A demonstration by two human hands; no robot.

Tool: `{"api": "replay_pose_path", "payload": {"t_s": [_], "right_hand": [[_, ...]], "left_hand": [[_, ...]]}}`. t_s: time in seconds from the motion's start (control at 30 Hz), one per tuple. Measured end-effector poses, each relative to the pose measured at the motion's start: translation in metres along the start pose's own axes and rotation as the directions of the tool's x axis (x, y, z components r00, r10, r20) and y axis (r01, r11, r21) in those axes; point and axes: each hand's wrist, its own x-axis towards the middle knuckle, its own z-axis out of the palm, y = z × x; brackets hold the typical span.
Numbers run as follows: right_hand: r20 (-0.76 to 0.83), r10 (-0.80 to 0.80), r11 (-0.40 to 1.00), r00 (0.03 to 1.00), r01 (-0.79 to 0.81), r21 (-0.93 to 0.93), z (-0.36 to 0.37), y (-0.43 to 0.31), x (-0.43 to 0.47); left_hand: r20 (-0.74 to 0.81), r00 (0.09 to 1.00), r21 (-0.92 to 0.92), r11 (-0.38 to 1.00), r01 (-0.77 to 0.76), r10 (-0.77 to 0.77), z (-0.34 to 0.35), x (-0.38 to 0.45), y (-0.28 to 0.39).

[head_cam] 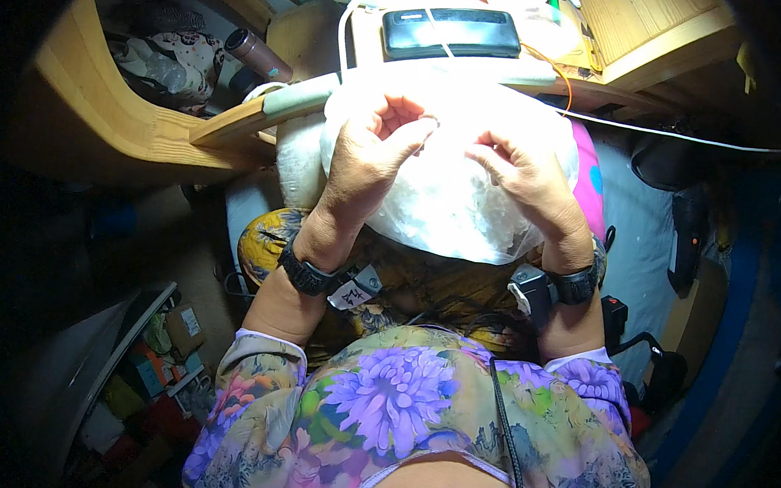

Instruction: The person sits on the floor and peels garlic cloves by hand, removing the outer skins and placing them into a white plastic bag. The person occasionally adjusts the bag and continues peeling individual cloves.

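A translucent plastic bag (451,231) with whitish, crumpled-looking contents lies across my lap under a very bright light. Over its left part is my left hand (379,153), thumb and fingertips brought together. A tiny dark spot shows at that thumb's tip, too small to name. My right hand (522,171) hovers over the bag's right side with thumb and index finger pinched close. A gap separates the two hands. Glare washes out the area between and beyond them, so whatever either fingertip grip holds is hidden. Each wrist wears a black strap with a small device.
Beyond the bag, a wooden table's padded edge (302,100) bears a black rectangular case (450,34). An orange cable and a white cord (672,132) run off to the right. A curved wooden armrest (129,131) and a metallic bottle (260,55) are at left. Boxes (184,331) sit lower left.
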Motion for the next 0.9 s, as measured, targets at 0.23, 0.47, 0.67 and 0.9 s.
{"api": "replay_pose_path", "payload": {"t_s": [0.23,0.47,0.67,0.9], "right_hand": [[0.01,0.175,0.93,0.984,-0.169,0.328,-0.005,-0.008,0.005],[-0.049,0.156,0.893,0.987,-0.12,0.433,0.003,-0.007,0.007],[0.042,0.168,0.775,0.985,-0.158,0.612,0.003,-0.007,0.008],[0.106,0.194,0.704,0.975,-0.213,0.678,0.004,-0.008,0.005]], "left_hand": [[0.092,0.987,-0.361,0.919,0.157,-0.132,-0.004,0.002,0.003],[0.105,0.961,-0.612,0.745,0.265,-0.255,-0.004,-0.002,0.006],[0.091,0.995,0.038,0.999,0.038,-0.042,0.004,-0.005,0.0],[0.131,0.987,0.415,0.899,-0.14,0.094,0.01,-0.008,-0.004]]}}
